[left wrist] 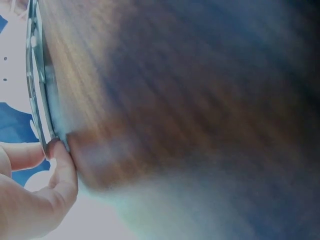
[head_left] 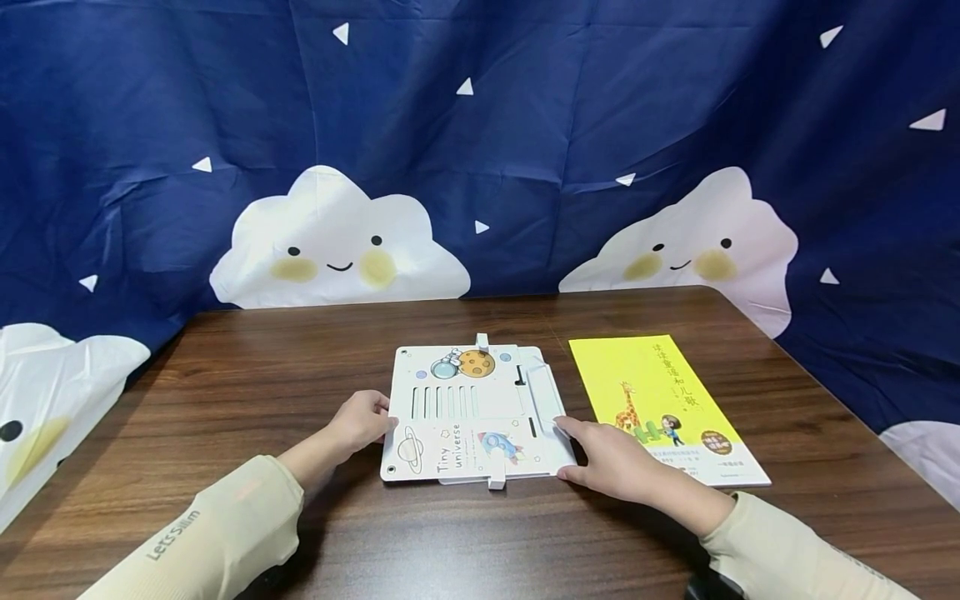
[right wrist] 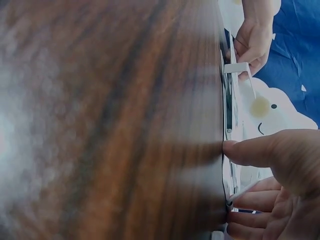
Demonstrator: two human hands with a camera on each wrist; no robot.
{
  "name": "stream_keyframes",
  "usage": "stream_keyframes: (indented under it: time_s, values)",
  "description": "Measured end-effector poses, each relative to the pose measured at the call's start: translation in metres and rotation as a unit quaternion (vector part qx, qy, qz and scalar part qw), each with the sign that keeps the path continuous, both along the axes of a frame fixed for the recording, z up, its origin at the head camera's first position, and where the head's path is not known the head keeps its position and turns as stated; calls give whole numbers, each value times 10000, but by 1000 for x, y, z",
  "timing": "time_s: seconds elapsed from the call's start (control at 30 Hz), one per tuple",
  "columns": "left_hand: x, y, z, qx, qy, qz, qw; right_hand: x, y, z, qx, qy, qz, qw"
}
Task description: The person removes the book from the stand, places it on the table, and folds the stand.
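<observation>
A white book stand (head_left: 465, 417), printed with planets, a rocket and "Tiny universe", lies folded flat at the middle of the table. White page clips (head_left: 497, 471) stick out at its near and far edges. My left hand (head_left: 362, 421) pinches its left edge; the left wrist view shows thumb and finger (left wrist: 62, 170) on either side of that edge. At the opposite side my right hand (head_left: 618, 462) grips the right edge near the front corner, its thumb (right wrist: 247, 152) on the near edge in the right wrist view. The stand's underside is hidden.
A yellow book (head_left: 660, 408) with a giraffe on its cover lies right of the stand, just beyond my right hand. The brown wooden table (head_left: 285, 350) ends at a dark blue curtain (head_left: 525, 125) with smiling clouds. Something black (head_left: 712, 586) shows under the right sleeve.
</observation>
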State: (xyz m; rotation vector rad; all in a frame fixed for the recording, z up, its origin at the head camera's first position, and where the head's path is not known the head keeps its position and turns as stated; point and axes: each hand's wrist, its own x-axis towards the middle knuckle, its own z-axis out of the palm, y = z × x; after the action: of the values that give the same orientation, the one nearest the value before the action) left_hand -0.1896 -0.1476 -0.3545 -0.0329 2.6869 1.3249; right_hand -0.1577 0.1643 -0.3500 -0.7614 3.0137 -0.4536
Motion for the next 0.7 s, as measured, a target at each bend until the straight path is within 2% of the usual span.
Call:
stream_keyframes:
  time_s: [0.13,0.43,0.7]
  values:
    - [-1,0,0,58,-82,35,9999,2,0,-1,-36,-2,133,9999]
    - [-1,0,-1,122,-167,32,9998,3,3,-4,26,348,807,9961]
    - [0,0,-1,92,-171,41,9998,-1,2,2,285,-99,1056,9940]
